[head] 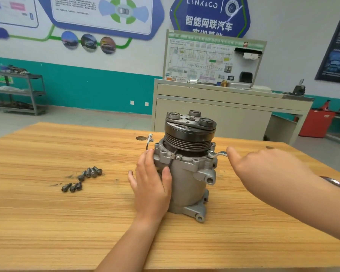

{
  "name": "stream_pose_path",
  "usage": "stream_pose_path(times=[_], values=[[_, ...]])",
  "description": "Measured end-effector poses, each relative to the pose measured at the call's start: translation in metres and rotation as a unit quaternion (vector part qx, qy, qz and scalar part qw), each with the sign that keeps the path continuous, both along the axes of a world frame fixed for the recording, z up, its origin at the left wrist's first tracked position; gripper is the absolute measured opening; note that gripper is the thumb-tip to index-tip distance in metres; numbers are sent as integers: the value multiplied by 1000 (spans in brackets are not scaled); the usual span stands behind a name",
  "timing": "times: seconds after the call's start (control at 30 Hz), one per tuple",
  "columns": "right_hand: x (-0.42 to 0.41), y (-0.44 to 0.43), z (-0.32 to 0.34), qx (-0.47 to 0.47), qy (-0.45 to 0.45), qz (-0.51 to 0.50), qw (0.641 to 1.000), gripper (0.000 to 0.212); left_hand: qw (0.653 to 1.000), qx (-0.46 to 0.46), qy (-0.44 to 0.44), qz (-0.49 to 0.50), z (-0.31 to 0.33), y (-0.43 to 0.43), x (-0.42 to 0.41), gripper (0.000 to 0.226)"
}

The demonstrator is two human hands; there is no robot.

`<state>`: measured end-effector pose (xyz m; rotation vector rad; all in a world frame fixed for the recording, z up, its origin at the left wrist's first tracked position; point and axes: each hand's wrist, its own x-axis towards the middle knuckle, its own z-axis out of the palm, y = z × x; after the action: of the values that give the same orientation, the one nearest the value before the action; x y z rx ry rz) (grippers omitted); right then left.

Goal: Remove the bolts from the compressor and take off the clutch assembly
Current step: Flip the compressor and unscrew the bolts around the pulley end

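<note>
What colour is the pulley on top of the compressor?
Black: the pulley sits above the grey compressor body. Head view.

Wooden table [47, 222]: upright compressor [186, 183], loose bolts [93, 172] to its left.
</note>
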<state>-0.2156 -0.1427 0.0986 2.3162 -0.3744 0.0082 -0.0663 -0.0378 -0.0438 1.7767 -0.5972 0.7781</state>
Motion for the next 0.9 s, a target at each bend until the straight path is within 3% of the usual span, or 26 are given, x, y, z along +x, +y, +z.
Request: stream_pose_path(times=[0.1,0.27,0.5,0.57,0.63,0.83,0.9], values=[[2,4,-7,-1,-3,-5,1000,65,1000,0,-8,1,0,0,2,58],[3,-13,2,15,-38,79,996,49,1000,8,-8,12,-1,1,3,57],[7,-59,13,45,-41,199,978,59,1000,10,-2,14,0,4,2,58],[17,-81,13,30,-85,282,955,70,1000,14,7,9,1,5,1,60],[33,-93,9,40,-97,302,948,72,1000,19,12,4,2,6,1,62],[54,-91,-16,107,-237,343,903,34,999,22,30,-11,2,11,-3,66],[44,-82,-21,220,-370,317,845,22,999,21,37,-22,2,12,-4,68]])
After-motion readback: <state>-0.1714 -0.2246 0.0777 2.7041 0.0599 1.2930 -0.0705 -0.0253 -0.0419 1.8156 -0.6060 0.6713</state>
